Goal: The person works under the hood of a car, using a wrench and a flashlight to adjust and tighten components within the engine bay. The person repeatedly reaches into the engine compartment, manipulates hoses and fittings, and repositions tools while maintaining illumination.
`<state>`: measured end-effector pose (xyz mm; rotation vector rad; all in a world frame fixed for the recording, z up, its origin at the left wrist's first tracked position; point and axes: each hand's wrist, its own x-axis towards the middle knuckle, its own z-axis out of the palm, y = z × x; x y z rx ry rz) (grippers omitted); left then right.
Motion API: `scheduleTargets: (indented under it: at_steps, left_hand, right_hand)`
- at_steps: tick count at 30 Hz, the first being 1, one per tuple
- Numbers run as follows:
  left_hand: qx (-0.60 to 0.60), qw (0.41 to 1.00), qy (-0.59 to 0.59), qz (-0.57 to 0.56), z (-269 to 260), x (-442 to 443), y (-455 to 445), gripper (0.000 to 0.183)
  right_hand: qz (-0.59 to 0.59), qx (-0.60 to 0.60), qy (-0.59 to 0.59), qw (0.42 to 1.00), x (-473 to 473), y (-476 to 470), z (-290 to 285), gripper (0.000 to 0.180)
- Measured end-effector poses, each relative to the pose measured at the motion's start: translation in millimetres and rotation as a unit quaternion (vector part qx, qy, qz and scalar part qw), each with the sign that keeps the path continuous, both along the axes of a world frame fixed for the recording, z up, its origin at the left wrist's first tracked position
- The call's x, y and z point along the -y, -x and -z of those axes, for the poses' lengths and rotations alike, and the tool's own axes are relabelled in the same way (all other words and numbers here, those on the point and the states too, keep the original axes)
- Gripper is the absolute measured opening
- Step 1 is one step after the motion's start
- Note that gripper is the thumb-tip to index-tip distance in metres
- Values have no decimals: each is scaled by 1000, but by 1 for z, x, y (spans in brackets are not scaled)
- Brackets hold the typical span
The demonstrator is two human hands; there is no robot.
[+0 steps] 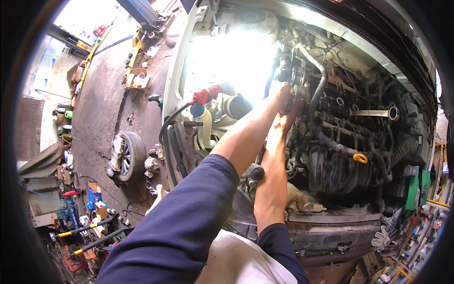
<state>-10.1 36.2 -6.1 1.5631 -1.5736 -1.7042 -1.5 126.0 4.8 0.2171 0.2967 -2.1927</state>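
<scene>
Both my arms reach into the engine bay of a car, to the pulley end of the engine (299, 76). My left hand (280, 91) is at the pulleys, its fingers curled and partly hidden. Just below it, my right hand (289, 113) reaches in beside the engine, fingertips out of sight among the parts. Whether either hand holds something cannot be made out. A corrugated hose (321, 85) runs close to their right. To their left, a lit work lamp with a red-wrapped handle (206, 95) throws strong glare over the bay.
A ring spanner (372, 113) lies on the engine, above a yellow dipstick ring (360, 158). A blue-capped filler neck (197, 111) stands under the lamp. A glove (380, 239) rests at the front edge. On the floor are a wheel (136, 156) and an alternator (151, 165).
</scene>
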Motion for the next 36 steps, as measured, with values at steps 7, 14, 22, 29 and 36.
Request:
scheduleTargets:
  at_steps: [7, 14, 22, 29, 36]
  left_hand:
    - [-15, 1000, -8, 18, 1, 2, -5, 16]
    - [-31, 998, -18, 43, 1, 3, -6, 16]
    - [-45, 996, -34, 69, 1, 6, -6, 17]
    - [-49, 994, -42, 90, 5, 8, -10, 17]
    - [-47, 992, -48, 106, 3, 10, -8, 17]
  right_hand:
    - [-31, 124, -8, 992, 4, 8, -1, 51]
    - [-5, 88, -61, 994, 2, 0, 13, 51]
    - [-22, -59, 64, 996, 3, 9, 36, 54]
    - [-30, -6, -49, 998, -4, 3, 13, 42]
    - [27, -23, -30, 999, -2, -2, 0, 39]
